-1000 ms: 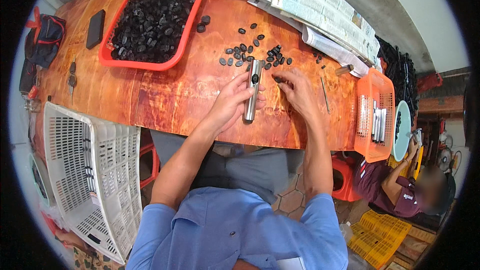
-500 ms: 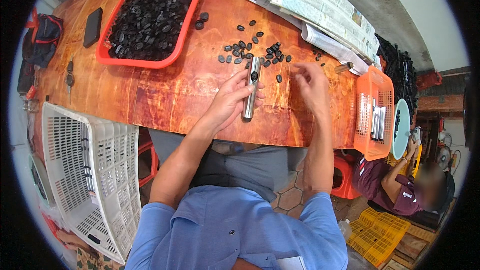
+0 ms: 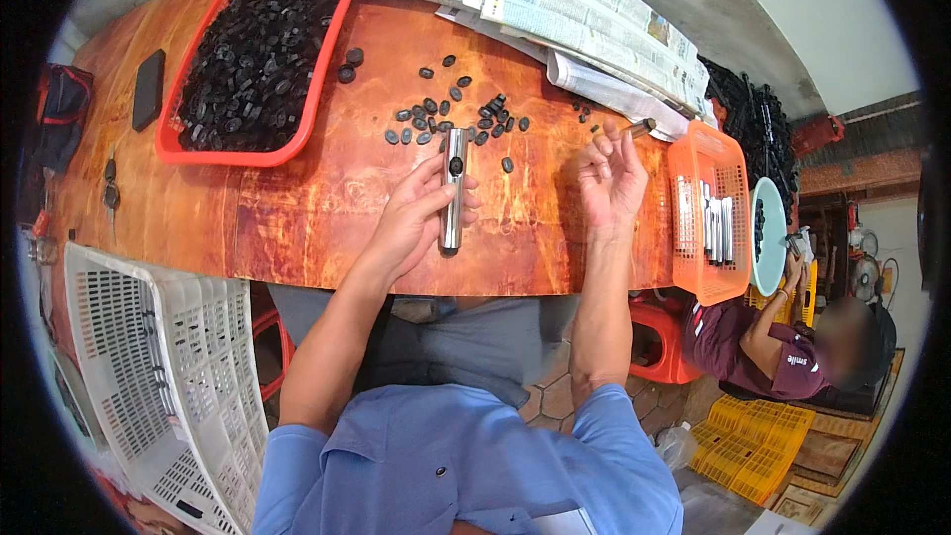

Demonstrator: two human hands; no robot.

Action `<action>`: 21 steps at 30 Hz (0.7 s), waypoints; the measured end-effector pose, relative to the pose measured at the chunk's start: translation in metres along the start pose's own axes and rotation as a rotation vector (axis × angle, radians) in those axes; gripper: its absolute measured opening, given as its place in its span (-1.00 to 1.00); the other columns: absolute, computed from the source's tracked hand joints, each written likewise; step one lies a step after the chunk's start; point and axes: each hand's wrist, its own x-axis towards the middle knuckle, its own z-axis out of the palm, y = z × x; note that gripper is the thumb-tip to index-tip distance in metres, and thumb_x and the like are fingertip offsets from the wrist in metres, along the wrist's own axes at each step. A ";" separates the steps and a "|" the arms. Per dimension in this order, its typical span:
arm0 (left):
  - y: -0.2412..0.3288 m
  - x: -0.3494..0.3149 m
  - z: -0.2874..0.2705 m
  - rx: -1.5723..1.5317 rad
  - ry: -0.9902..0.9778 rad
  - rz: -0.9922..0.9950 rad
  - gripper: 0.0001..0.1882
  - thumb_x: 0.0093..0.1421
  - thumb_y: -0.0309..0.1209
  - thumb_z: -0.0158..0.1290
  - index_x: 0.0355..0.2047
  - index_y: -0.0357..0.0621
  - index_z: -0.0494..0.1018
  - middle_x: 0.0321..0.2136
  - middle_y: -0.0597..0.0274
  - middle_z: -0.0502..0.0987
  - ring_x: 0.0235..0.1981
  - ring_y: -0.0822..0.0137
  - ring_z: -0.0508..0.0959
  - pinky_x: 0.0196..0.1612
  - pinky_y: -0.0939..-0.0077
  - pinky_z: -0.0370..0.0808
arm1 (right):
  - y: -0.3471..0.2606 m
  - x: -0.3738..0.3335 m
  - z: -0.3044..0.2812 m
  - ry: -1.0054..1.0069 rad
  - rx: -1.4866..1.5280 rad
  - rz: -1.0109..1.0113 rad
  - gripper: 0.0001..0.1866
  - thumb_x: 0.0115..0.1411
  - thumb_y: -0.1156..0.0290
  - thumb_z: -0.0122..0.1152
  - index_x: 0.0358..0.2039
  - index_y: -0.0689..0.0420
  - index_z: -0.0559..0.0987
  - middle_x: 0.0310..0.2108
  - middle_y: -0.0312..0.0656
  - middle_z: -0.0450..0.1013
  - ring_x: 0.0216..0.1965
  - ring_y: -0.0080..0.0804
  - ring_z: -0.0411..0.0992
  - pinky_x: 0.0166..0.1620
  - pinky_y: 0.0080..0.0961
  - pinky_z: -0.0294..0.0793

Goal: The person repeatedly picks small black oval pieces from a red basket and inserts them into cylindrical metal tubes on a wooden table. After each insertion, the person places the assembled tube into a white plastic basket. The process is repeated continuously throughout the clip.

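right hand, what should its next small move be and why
Perhaps the right hand should close on the short brown cylinder: its fingertips look close beside it, though any grip is unclear, while the left hand holds the metal tube.

1. We count one metal tube (image 3: 453, 215) held up; we cannot number those in the basket.
2. We see one red basket (image 3: 329, 54) and one orange basket (image 3: 718, 282).
3. We find over twenty loose black ovals (image 3: 507, 164), some overlapping.
4. We note two chunky black pieces (image 3: 354, 56).
5. We count one white crate (image 3: 213, 347).
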 end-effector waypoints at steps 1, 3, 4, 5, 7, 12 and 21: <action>0.001 -0.001 0.002 -0.001 0.006 -0.007 -0.45 0.38 -0.47 0.01 0.33 -0.31 0.16 -0.05 -0.06 0.49 -0.14 0.20 0.59 -0.07 0.26 0.64 | 0.000 0.000 0.001 0.023 0.015 -0.008 -0.70 0.41 0.34 0.13 -0.02 0.34 0.50 -0.47 -0.24 0.32 -0.58 -0.56 0.11 -0.42 -0.68 0.24; 0.000 -0.001 0.001 -0.002 0.010 -0.009 -0.45 0.38 -0.47 0.01 0.33 -0.31 0.16 -0.04 -0.06 0.49 -0.14 0.20 0.59 -0.07 0.26 0.64 | 0.001 0.001 -0.001 0.024 0.023 0.000 -0.71 0.40 0.36 0.13 -0.02 0.33 0.50 -0.46 -0.22 0.32 -0.59 -0.57 0.10 -0.43 -0.70 0.22; 0.000 -0.001 0.001 -0.002 0.013 -0.008 -0.45 0.38 -0.47 0.01 0.33 -0.31 0.16 -0.04 -0.06 0.49 -0.14 0.20 0.59 -0.07 0.26 0.64 | 0.001 0.001 -0.001 0.025 0.027 0.005 -0.72 0.40 0.37 0.14 -0.02 0.33 0.50 -0.46 -0.22 0.32 -0.59 -0.57 0.10 -0.44 -0.71 0.22; 0.000 -0.001 0.001 -0.003 0.007 -0.008 -0.45 0.38 -0.47 0.01 0.33 -0.31 0.16 -0.04 -0.06 0.49 -0.13 0.20 0.59 -0.07 0.26 0.64 | 0.000 0.001 -0.003 0.000 0.004 0.010 -0.73 0.40 0.39 0.14 -0.02 0.31 0.50 -0.47 -0.24 0.32 -0.60 -0.58 0.10 -0.45 -0.71 0.20; 0.000 -0.001 0.001 -0.006 -0.003 -0.004 -0.44 0.38 -0.47 0.01 0.33 -0.31 0.15 -0.04 -0.07 0.49 -0.13 0.20 0.59 -0.07 0.26 0.64 | -0.003 0.001 -0.006 -0.052 -0.042 0.023 -0.76 0.38 0.42 0.15 -0.01 0.28 0.51 -0.49 -0.28 0.31 -0.62 -0.59 0.09 -0.49 -0.72 0.18; 0.000 0.000 -0.001 -0.003 -0.025 -0.002 -0.43 0.38 -0.47 0.01 0.33 -0.34 0.13 -0.03 -0.07 0.49 -0.13 0.20 0.59 -0.05 0.26 0.63 | 0.013 -0.012 0.013 0.018 -1.100 -0.239 -0.83 0.27 0.51 0.28 -0.12 0.18 0.62 -0.53 -0.41 0.40 -0.62 -0.65 0.23 -0.50 -0.69 0.23; -0.001 -0.001 -0.002 -0.029 -0.027 0.005 -0.45 0.39 -0.48 0.00 0.33 -0.31 0.14 -0.03 -0.06 0.49 -0.11 0.18 0.59 -0.04 0.27 0.63 | 0.045 -0.014 0.032 -0.418 -1.997 -0.142 -0.68 0.08 0.55 0.38 -0.11 0.15 0.65 -0.32 -0.08 0.49 -0.28 -0.18 0.48 -0.15 -0.29 0.46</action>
